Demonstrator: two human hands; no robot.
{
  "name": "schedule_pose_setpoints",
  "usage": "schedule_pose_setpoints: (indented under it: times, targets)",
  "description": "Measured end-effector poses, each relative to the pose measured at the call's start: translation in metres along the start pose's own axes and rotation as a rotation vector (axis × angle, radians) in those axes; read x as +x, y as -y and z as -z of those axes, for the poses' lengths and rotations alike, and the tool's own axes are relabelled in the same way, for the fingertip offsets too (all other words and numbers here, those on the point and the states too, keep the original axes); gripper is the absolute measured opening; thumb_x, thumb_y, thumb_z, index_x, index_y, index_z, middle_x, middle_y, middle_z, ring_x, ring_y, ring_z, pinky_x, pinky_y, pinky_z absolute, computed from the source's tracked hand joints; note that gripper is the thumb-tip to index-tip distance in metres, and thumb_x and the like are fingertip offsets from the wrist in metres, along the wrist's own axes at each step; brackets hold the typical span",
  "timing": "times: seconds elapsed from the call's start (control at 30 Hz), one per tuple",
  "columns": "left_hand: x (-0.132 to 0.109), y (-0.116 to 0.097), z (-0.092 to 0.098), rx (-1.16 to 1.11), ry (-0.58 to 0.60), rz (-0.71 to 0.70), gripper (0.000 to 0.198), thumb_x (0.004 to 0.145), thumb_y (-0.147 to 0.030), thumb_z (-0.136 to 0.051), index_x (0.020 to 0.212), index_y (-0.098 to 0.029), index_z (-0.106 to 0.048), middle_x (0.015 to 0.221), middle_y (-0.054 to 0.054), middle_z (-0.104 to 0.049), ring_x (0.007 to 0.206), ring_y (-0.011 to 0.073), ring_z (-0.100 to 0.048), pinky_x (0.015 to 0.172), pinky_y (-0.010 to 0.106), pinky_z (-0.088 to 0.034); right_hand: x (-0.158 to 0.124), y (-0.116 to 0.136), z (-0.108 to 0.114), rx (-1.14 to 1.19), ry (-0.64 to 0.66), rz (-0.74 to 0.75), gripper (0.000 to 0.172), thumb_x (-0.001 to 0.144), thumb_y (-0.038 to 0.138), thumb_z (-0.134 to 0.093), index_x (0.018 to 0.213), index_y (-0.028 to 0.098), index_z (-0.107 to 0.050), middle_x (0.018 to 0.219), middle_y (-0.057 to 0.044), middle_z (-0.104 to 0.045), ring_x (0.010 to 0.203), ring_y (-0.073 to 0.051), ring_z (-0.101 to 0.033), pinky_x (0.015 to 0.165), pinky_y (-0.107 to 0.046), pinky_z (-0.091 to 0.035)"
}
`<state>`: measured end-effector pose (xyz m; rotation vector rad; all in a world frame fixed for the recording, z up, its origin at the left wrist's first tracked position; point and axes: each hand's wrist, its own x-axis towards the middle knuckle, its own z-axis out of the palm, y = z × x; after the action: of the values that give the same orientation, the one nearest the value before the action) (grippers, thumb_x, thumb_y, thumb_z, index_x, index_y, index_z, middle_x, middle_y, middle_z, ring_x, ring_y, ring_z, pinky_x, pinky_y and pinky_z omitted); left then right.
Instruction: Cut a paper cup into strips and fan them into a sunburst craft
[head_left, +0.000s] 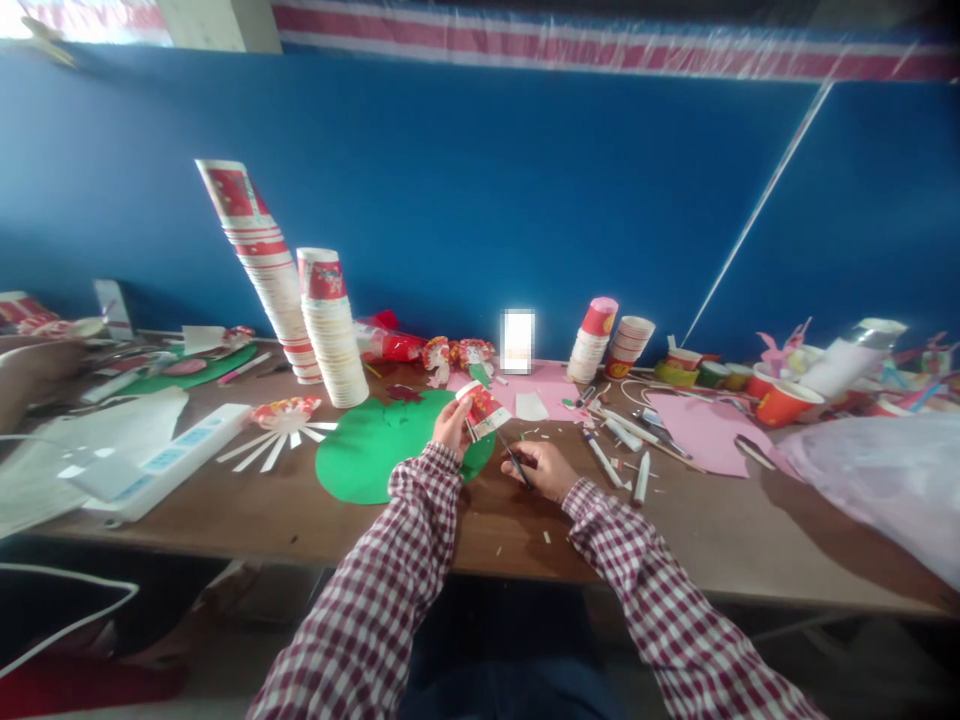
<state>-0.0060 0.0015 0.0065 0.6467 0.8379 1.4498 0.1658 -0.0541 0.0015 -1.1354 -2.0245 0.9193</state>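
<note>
My left hand (451, 428) is closed on a red and white paper cup (485, 410), which it holds tilted above the table. Close by on the right, my right hand (546, 468) grips a pair of dark scissors (519, 466), the blades pointing up toward the cup's lower edge. Whether the blades touch the cup is too small to tell. Beneath my left hand lies a round sheet of green paper (360, 460). Left of that sheet, a cup cut into splayed white strips (289, 420) rests on the tabletop.
Two tall stacks of paper cups, a leaning one (274, 270) and a shorter one (330, 330), stand at the back left. Short cup stacks (592, 345), pink paper (694, 430), pens (602, 460) and a white power strip (180, 455) surround the work spot. Another person's arm (30, 380) shows far left.
</note>
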Motion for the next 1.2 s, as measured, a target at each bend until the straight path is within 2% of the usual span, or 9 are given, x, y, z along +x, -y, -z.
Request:
schedule_pose_setpoints:
  times: [0.37,0.77,0.97,1.2]
  targets:
    - [-0.0017,-0.0016,-0.0019,-0.013,-0.001,-0.004,0.027,0.072,-0.029,-0.065,0.092,-0.012,-0.061,0.073,0.007,-0.067,0.054,0.0136,-0.062,0.052,0.028,-0.054,0.0007,-0.0016,-0.0016,0.039,-0.006,-0.02,0.037,0.074,0.046,-0.057,0.089,0.013,-0.062,0.061,-0.002,-0.059,0.052,-0.011,-0.05,0.047,-0.021,-0.038]
    - [-0.0024,-0.0022,-0.0027,-0.006,-0.01,-0.002,0.022,0.073,-0.028,-0.063,0.089,-0.013,-0.061,0.073,0.006,-0.066,0.055,0.0144,-0.062,0.053,0.03,-0.053,0.0009,-0.0008,-0.0014,0.032,-0.006,-0.019,0.036,0.074,0.046,-0.057,0.088,0.014,-0.063,0.062,-0.002,-0.061,0.053,-0.012,-0.052,0.047,-0.021,-0.038]
    - [-0.0019,-0.0021,-0.0025,-0.009,-0.006,-0.001,0.026,0.071,-0.029,-0.065,0.091,-0.013,-0.061,0.074,0.007,-0.067,0.057,0.0148,-0.063,0.057,0.031,-0.054,-0.0001,0.0021,0.0002,0.008,-0.001,-0.019,0.035,0.074,0.047,-0.056,0.085,0.015,-0.064,0.062,-0.002,-0.061,0.054,-0.013,-0.052,0.047,-0.021,-0.037]
    - [-0.0008,-0.0008,-0.0011,-0.018,-0.001,-0.005,0.025,0.072,-0.028,-0.065,0.091,-0.013,-0.061,0.074,0.007,-0.067,0.057,0.015,-0.062,0.055,0.031,-0.054,-0.0012,0.0041,0.001,-0.018,0.0,0.002,0.034,0.076,0.047,-0.054,0.081,0.014,-0.063,0.055,0.001,-0.052,0.05,-0.01,-0.044,0.046,-0.02,-0.033]
